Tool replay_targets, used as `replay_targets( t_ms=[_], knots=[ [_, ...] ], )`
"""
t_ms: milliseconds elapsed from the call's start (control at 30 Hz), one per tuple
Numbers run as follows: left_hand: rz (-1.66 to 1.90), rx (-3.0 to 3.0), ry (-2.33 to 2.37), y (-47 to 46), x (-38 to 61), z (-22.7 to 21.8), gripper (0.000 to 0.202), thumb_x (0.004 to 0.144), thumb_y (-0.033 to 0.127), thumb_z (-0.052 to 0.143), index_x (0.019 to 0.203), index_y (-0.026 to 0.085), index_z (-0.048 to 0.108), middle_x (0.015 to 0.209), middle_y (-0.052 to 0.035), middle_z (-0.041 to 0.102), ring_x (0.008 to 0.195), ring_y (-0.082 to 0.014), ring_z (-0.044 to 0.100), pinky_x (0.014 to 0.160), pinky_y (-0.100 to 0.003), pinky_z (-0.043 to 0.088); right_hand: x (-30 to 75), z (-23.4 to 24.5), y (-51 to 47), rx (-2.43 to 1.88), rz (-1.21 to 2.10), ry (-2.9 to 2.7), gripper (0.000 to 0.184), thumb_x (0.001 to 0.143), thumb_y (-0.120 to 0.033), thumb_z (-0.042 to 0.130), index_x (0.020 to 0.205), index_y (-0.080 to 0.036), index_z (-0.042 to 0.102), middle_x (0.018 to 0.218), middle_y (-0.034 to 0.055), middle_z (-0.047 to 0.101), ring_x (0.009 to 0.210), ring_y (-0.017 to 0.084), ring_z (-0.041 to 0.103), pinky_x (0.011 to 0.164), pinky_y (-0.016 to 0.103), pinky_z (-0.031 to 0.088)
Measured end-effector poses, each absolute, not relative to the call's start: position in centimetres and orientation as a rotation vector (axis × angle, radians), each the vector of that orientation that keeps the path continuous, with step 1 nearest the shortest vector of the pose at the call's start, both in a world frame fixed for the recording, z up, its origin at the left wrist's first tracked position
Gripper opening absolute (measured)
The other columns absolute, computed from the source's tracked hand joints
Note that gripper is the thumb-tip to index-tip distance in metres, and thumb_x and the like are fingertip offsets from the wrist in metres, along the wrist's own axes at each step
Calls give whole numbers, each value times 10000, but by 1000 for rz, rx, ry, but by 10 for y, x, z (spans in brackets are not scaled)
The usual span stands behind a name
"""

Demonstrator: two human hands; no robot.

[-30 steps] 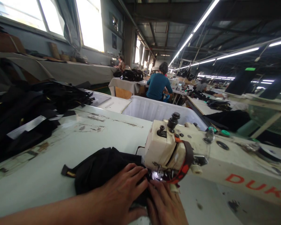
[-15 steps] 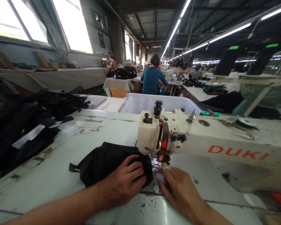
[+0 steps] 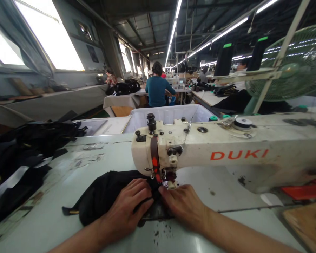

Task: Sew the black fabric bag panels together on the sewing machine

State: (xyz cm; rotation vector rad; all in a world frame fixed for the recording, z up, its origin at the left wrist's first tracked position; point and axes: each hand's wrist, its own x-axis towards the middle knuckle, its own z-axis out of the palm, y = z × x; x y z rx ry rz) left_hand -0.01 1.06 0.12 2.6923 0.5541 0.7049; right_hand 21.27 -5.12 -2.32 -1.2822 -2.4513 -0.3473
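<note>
Your left hand (image 3: 126,208) is pressing flat, fingers spread, on the black fabric (image 3: 101,193) lying on the table (image 3: 226,200) under the sewing machine (image 3: 200,147), your right hand (image 3: 183,205) is lying open against its edge, and the machine is showing "DUKI" in red.

Black fabric (image 3: 105,195), cream sewing machine (image 3: 200,147) lettered red, seemingly pale-green table (image 3: 68,175), green fan (image 3: 295,66).

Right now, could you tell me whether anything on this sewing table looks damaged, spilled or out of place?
Only wear: the table top has scuffed, peeling patches left of the sewing machine and dark specks near the front edge. The black fabric lies bunched under the left hand.
</note>
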Motion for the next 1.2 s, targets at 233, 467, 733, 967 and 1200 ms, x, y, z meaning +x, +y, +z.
replay_targets(
  t_ms=[233, 467, 733, 967, 1200],
  knots=[
    [948, 3120, 593, 0, 10, 3, 226, 903, 327, 605, 1024, 137, 594, 885, -100, 682, 949, -282, 615, 1045, -555, 281, 216, -24, -46, -1175, -286, -2458, 198, 889, -111, 569, 1081, -141, 537, 724, -17, 696, 584, 144, 643, 505, 272, 382],
    [957, 2985, 661, 8, 13, 0, 117, 942, 141, 511, 956, 171, 623, 798, -29, 706, 759, -193, 642, 908, -430, 363, 225, -25, -42, -1345, -250, -2251, 99, 954, -258, 566, 908, -171, 575, 645, -12, 690, 489, 137, 621, 465, 265, 279],
    [946, 2847, 666, 12, 12, -2, 91, 907, 145, 573, 922, 190, 650, 859, -21, 696, 794, -188, 609, 910, -404, 345, 223, -25, -44, -1418, -164, -2159, 139, 918, -335, 628, 904, -202, 586, 678, -34, 709, 519, 149, 652, 470, 266, 263],
    [982, 2890, 591, 13, 12, -6, 110, 925, 144, 553, 885, 167, 653, 820, -45, 668, 792, -200, 564, 892, -418, 355, 217, -31, -45, -1314, -122, -2181, 212, 968, -318, 553, 1158, -224, 542, 778, -41, 732, 596, 132, 669, 500, 256, 319],
    [1031, 3004, 423, 7, 11, -12, 133, 936, 122, 540, 928, 151, 670, 845, -51, 673, 879, -206, 595, 962, -445, 344, 224, -25, -49, -1081, -240, -2479, 90, 964, -162, 491, 961, -190, 577, 657, -46, 639, 522, 123, 562, 510, 282, 321]
  ],
)
